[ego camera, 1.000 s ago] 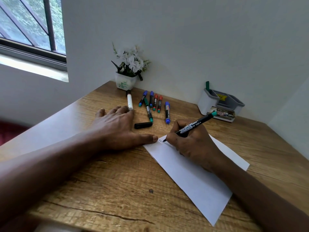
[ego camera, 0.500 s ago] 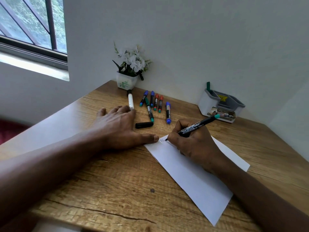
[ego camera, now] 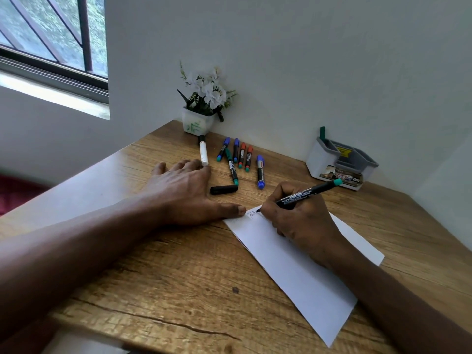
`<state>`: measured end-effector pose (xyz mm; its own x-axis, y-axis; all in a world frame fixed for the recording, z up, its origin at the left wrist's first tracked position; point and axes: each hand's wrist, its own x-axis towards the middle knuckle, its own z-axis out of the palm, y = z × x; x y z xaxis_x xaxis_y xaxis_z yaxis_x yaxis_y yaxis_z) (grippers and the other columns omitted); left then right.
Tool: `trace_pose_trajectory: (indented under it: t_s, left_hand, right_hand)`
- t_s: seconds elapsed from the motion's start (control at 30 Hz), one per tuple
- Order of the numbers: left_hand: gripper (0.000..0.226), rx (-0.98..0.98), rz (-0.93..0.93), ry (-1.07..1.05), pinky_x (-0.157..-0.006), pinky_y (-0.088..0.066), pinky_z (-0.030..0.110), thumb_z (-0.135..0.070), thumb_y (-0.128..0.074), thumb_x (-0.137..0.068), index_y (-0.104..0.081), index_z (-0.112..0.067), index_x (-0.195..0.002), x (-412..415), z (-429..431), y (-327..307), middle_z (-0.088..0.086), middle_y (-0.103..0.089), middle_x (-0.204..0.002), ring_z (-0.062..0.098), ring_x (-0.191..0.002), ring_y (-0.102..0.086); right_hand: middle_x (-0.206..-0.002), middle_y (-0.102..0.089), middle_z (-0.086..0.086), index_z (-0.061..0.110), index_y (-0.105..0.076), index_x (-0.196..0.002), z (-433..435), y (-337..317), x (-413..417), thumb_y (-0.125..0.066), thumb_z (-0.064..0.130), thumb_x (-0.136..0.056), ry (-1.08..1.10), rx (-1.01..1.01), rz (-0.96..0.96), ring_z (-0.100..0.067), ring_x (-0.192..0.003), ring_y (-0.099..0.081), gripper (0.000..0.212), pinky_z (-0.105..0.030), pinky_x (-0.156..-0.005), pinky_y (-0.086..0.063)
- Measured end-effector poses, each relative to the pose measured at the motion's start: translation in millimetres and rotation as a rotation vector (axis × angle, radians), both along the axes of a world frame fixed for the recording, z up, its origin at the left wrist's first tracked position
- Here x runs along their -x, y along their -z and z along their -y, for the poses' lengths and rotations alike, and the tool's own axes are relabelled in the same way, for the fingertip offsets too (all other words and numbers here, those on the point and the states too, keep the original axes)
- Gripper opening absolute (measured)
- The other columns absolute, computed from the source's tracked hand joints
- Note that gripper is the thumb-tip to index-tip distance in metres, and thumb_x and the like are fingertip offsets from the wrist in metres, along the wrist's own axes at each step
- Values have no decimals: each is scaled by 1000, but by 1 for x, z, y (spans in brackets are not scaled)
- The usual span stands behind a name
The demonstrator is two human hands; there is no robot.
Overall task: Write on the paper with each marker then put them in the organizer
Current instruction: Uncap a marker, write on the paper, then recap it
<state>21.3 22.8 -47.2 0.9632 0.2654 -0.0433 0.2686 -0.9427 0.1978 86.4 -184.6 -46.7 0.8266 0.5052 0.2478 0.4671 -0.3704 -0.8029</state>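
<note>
Your right hand [ego camera: 304, 218] pinches a black marker [ego camera: 306, 194], its tip on the paper [ego camera: 301, 277]. Your left hand [ego camera: 186, 192] lies spread flat on the worktop [ego camera: 178, 290], thumb touching the paper's far corner.

Study or home-office corner in a small room. A wood-grain desk [ego camera: 178, 290] sits in the angle of plain white walls [ego camera: 306, 60]. A barred window [ego camera: 51, 34] is up and left of the desk, with greenery outside. At the desk's far edge stand a small pot of white flowers [ego camera: 198, 123] and a grey-and-white desk organizer [ego camera: 324, 159]. Coloured markers [ego camera: 260, 172] lie loose mid-desk, and a sheet of white paper [ego camera: 301, 282] lies on the desk's near right.
</note>
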Motion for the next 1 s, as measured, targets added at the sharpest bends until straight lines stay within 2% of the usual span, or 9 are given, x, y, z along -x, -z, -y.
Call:
trace_pose_trajectory:
  t_s: [0.1, 0.2, 0.37, 0.53, 1.0]
  left_hand:
    - [127, 3, 3, -1, -123, -12, 56, -101, -33, -59, -20, -24, -159, 0, -1, 1, 0, -14, -169, 21, -154, -14]
    - [126, 2, 2, 0, -123, -12, 57, -101, -34, -59, -21, -24, -159, -1, 0, 1, 0, -15, -169, 21, -154, -15]
    - [126, -1, 0, 3, -123, -13, 57, -101, -34, -59, -22, -24, -158, -1, 0, 1, 0, -16, -168, 21, -154, -16]
    - [127, -2, 11, 3, -123, -12, 56, -103, -33, -58, -23, -25, -158, -2, -2, 3, 0, -16, -168, 22, -154, -16]
    - [126, 6, -3, 0, -123, -12, 55, -101, -33, -59, -22, -25, -158, 0, 0, 0, 1, -15, -169, 22, -154, -15]
  right_hand:
    - [-52, -61, 2, 10, -64, -69, -1, 0, 0, -76, 11, -83, 9, 25, 9, -6, -43, -54, 18, -17, -45, -43]
    - [-53, -62, 1, 6, -66, -73, 0, 0, 0, -76, 10, -83, 29, 1, 4, -6, -43, -55, 14, -17, -44, -44]
    - [-63, -66, -3, 11, -68, -72, 1, 3, 0, -77, 14, -81, 59, 39, 92, -11, -54, -58, 13, -27, -53, -48]
    - [-52, -63, 1, 6, -66, -73, 2, 0, 0, -75, 11, -84, 48, 16, 32, -7, -43, -55, 15, -18, -45, -44]
    - [-50, -62, 2, 4, -69, -79, 2, 0, 1, -75, 14, -86, 112, -13, -38, -5, -41, -55, 13, -15, -41, -42]
